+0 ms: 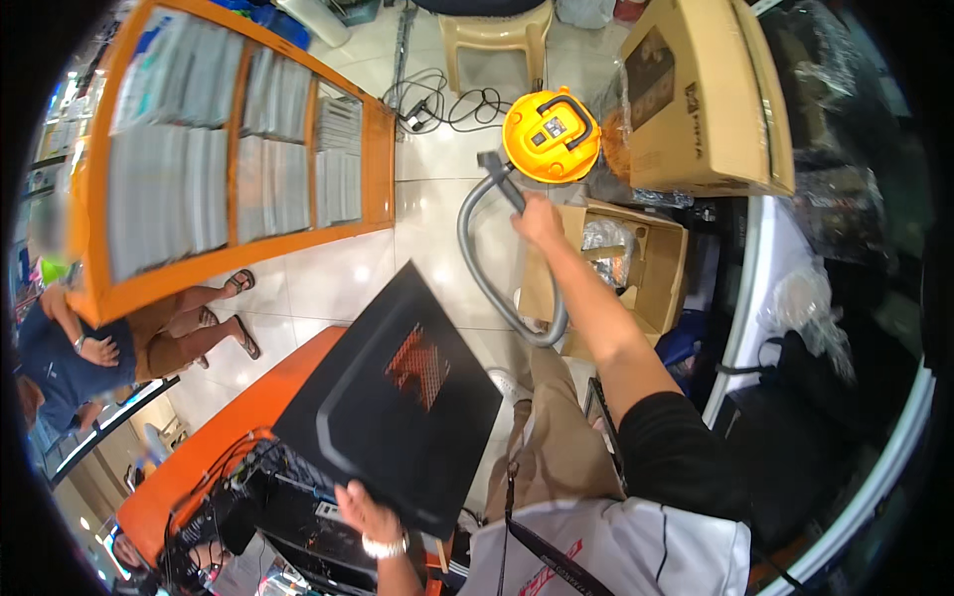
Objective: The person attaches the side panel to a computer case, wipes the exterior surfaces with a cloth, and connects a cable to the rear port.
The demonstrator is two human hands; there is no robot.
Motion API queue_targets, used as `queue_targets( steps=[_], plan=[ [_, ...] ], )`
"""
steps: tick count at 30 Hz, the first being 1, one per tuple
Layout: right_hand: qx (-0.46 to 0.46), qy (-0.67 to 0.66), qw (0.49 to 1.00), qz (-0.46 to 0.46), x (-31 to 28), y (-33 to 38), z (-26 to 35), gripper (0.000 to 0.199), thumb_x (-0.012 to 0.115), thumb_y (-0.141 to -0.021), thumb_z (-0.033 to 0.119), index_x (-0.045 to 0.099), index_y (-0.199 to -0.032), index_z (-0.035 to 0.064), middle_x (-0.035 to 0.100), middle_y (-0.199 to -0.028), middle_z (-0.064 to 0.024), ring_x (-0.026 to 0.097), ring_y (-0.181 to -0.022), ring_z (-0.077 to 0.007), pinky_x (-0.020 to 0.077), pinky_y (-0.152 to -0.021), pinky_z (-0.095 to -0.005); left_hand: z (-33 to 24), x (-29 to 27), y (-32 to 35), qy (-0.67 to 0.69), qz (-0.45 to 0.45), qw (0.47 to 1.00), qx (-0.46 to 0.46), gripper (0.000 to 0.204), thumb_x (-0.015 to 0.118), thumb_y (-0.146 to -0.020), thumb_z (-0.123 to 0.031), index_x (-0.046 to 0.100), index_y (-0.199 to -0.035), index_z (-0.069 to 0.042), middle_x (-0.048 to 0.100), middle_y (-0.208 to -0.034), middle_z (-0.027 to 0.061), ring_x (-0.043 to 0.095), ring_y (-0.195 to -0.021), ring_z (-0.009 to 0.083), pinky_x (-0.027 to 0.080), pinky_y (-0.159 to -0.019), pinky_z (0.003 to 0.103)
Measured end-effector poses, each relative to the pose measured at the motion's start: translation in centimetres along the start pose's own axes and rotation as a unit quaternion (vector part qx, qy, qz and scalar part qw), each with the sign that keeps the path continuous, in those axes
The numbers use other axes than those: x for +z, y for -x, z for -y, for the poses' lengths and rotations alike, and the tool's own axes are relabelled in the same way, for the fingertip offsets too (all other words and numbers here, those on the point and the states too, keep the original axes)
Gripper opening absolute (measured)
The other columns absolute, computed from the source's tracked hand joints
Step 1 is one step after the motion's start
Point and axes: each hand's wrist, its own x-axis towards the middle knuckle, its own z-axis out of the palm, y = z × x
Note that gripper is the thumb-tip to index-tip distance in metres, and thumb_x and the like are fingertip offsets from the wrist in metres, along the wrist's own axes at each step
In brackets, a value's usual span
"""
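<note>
Left hand (366,517): closed on the lower edge of a black side panel (393,397) — panel tilted, spreading up and away from the hand.
Open computer case (263,507): just below and left of that hand, wires showing, on an orange table (219,437).
Right hand (538,221): stretched far forward, wrapped around the dark nozzle of a grey hose (487,268).
Yellow vacuum (552,134): just beyond the right hand (on the floor).
Open cardboard box (636,268): right of that hand.
</note>
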Motion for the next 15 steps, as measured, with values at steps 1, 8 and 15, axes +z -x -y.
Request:
queue_targets(
  steps=[1,8,15],
  plan=[
    [0.017,0.050,0.999,-0.009,0.6,-3.8,-1.5,0.064,0.078,-0.088,0.028,0.063,-0.146,0.0091,0.042,-0.169,-0.0245,0.068,-0.127,-0.0452,0.0573,-0.106,-0.0532,0.2,-0.4,0.1,-0.046,-0.019,0.998,-0.048,0.036,0.055,-0.118,-0.036,0.060,-0.114,-0.001,0.065,-0.102,0.0039,0.056,-0.095,0.0115,0.048,-0.086,0.030],
    [0.000,0.217,0.976,0.025,2.5,-15.9,-6.5,0.067,0.077,-0.084,0.020,0.062,-0.146,0.0024,0.018,-0.184,-0.0105,0.071,-0.126,-0.0370,0.0604,-0.104,-0.0479,5.0,-3.8,1.3,-0.353,0.009,0.933,0.069,0.048,0.058,-0.107,0.008,0.059,-0.154,0.000,0.056,-0.148,0.0403,0.062,-0.128,0.0549,0.053,-0.112,0.057],
    [0.094,0.341,0.926,0.136,5.7,-20.7,-6.2,0.076,0.077,-0.087,0.028,0.057,-0.157,0.0029,0.016,-0.178,-0.0194,0.075,-0.119,-0.0361,0.0610,-0.101,-0.0450,8.3,-5.6,2.5,-0.371,0.008,0.928,0.034,0.050,0.056,-0.107,0.011,0.058,-0.156,0.001,0.055,-0.149,0.0401,0.060,-0.133,0.0540,0.053,-0.113,0.057]
  ],
)
